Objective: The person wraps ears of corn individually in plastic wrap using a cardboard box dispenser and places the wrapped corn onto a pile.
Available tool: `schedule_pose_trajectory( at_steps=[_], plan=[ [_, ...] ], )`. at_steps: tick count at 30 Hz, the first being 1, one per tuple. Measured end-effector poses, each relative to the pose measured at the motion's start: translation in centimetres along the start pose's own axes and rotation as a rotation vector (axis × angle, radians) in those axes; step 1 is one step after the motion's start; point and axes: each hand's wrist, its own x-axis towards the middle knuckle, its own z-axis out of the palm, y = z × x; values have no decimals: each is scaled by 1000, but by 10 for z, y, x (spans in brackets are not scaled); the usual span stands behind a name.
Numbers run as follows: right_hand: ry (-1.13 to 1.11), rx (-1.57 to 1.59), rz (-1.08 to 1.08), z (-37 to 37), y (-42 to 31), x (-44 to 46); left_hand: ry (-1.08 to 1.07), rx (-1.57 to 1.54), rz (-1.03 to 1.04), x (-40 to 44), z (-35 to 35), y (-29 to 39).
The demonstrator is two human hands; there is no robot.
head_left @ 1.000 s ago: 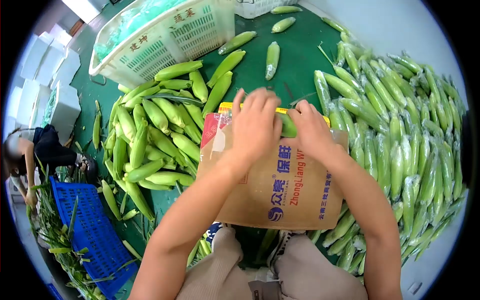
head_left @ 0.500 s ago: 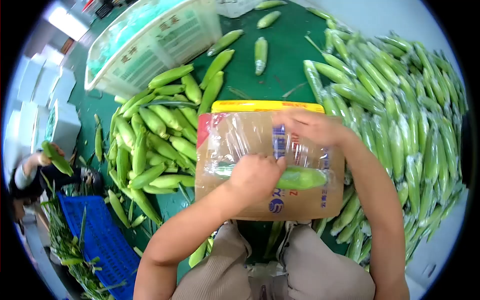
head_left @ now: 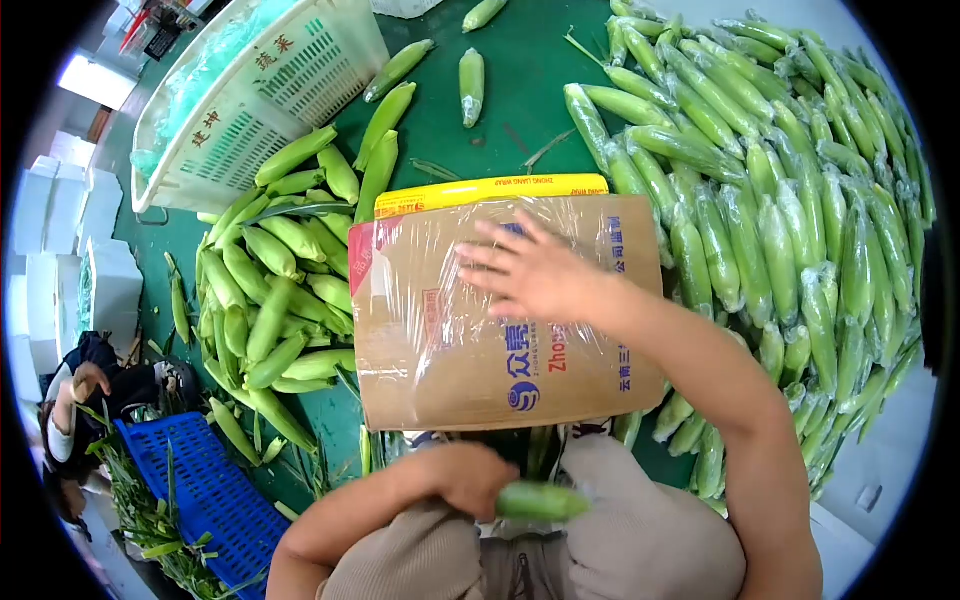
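Note:
My left hand [head_left: 468, 482] is closed around an ear of corn [head_left: 543, 501], blurred by motion, just above my lap. The husk is green; whether film covers it I cannot tell. My right hand [head_left: 535, 272] lies with fingers spread over the upper middle of a brown cardboard box [head_left: 440, 370]. Clear plastic film is stretched on the box's top, with glossy wrinkles near that hand. Behind the cardboard shows a yellow box of cling wrap [head_left: 490, 190].
Unwrapped corn [head_left: 270, 310] is heaped at left, film-wrapped corn [head_left: 790, 210] at right. A white crate [head_left: 270, 90] with green plastic bags stands at upper left. A blue basket [head_left: 205, 495] and another person's hand [head_left: 92, 380] are at far left.
My left hand has drawn the ear of corn off the cardboard box towards my lap. My right hand has slid left across the box top. The view has shifted slightly.

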Motion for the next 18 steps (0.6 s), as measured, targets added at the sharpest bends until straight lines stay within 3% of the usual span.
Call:
schedule_pose_trajectory(
  at_steps=[1, 3, 4, 5, 6, 7, 8, 9, 10, 12, 13, 14, 16, 17, 18],
  plan=[
    [2, -42, -14, -6, -19, -2, 41, -62, 60, 8, 22, -12],
    [-57, 497, -35, -57, -77, -30, 99, -170, 130, 1, 38, -32],
    [-195, 466, 39, -77, -106, -43, 127, -164, 85, -21, 28, -25],
    [-314, 562, 57, -76, -125, -59, 271, -250, 197, -31, 30, -31],
    [-288, 712, 69, -60, -144, -81, 529, -180, 433, -40, 22, -29],
    [-440, 646, 80, -54, -154, -86, 372, -134, 211, -62, 13, -31],
    [-158, 860, 160, -36, -158, -99, 508, -61, 213, -83, 3, -20],
    [-241, 1010, 254, -42, -151, -89, 589, -55, 230, -105, 0, -28],
    [-176, 1067, 257, -39, -146, -88, 725, -481, 182, -129, -5, 6],
    [35, 1193, 283, -26, -147, -91, 901, -296, 95, -159, -10, -8],
    [170, 1264, 309, -19, -151, -88, 1168, -229, 347, -152, 1, -44],
    [131, 1201, 357, -20, -153, -82, 1621, -382, 198, -129, 6, -51],
    [42, 1089, 433, -38, -162, -61, 1861, -1618, 671, -73, -7, -14],
    [-170, 1251, 512, -74, -154, -53, 1915, -1414, 628, -49, -15, 6],
    [16, 1283, 456, -65, -152, -52, 1762, -1402, 795, -46, -19, 4]
  ],
)
